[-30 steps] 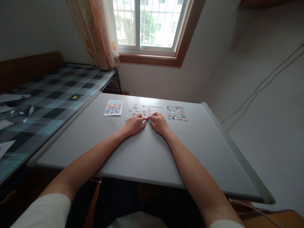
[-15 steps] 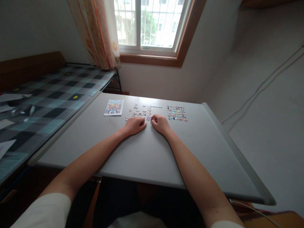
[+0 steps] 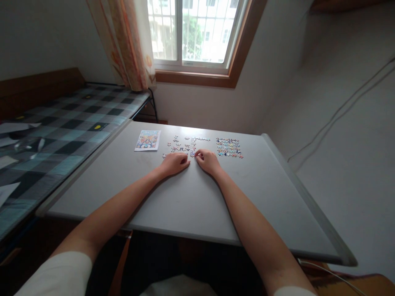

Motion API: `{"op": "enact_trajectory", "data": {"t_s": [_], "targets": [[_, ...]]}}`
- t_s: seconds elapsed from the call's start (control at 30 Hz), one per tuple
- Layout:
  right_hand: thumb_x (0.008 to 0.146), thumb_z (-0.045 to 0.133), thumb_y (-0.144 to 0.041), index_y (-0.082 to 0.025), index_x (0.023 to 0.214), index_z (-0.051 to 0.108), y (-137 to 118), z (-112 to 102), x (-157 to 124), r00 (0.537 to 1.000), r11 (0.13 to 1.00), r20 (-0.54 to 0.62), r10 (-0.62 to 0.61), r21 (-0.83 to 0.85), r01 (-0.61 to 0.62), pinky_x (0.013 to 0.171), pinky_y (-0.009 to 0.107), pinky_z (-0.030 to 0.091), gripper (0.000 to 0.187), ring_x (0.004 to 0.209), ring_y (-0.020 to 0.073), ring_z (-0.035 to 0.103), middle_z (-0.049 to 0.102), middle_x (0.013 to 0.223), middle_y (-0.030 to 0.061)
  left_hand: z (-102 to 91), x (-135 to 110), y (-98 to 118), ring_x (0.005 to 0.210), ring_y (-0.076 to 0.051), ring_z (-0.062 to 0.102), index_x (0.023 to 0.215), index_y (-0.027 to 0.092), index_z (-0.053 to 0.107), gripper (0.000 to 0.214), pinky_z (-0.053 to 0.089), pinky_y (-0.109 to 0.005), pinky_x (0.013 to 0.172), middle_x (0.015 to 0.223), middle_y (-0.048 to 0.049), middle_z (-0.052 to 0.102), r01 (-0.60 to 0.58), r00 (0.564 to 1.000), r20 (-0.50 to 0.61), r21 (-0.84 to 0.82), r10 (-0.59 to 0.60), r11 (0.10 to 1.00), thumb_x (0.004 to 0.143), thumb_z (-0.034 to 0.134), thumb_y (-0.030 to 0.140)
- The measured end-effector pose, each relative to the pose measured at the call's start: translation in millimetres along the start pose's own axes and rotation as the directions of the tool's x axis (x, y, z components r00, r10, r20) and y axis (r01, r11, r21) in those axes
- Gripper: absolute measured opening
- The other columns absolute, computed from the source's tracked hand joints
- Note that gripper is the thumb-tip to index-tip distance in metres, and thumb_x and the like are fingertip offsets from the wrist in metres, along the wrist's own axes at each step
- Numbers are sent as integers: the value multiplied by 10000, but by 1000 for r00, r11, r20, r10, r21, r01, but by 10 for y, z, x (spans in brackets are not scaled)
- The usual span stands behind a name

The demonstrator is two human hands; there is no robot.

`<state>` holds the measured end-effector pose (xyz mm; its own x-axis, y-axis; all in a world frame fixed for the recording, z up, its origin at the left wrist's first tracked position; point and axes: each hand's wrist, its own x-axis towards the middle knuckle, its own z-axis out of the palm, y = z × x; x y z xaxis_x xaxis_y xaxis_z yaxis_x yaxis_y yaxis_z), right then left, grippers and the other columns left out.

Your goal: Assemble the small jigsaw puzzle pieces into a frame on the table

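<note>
My right hand (image 3: 208, 161) rests on the table with thumb and forefinger pinched at a small jigsaw puzzle piece, at the lower end of a joined puzzle section (image 3: 193, 144). That section forms a corner, with one strip running toward me and another along the far side to the right. Just left of it lies my left hand (image 3: 175, 163), fingers curled in and nothing visible in them. Loose puzzle pieces (image 3: 176, 148) are scattered beyond my left hand, some partly hidden by it. More pieces (image 3: 228, 147) lie in rows beyond and right of my right hand.
A printed picture sheet (image 3: 147, 140) lies at the table's far left. The grey table (image 3: 185, 201) has a raised rim on its right side. A bed with a checked cover (image 3: 92, 109) stands to the left, and a window (image 3: 191, 33) is ahead.
My right thumb and forefinger have shifted very slightly left, toward the joined puzzle strip. My left hand has stayed in place.
</note>
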<state>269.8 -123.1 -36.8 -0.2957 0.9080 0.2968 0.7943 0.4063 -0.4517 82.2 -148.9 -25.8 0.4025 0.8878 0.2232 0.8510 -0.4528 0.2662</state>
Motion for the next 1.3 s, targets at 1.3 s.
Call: {"op": "enact_trajectory", "data": {"t_s": [1.3], "targets": [[802,510,-201,-230,872,683,3,1,7,1000,1000,5,-3,5,3,745,282,376,189,756,168,551,644,774,16,-17,2,3,640,-150,522,681,205,569,272,298,-261,559,720,-23,635,-4,1000,3,-4,4,1000,849,463,391]]}}
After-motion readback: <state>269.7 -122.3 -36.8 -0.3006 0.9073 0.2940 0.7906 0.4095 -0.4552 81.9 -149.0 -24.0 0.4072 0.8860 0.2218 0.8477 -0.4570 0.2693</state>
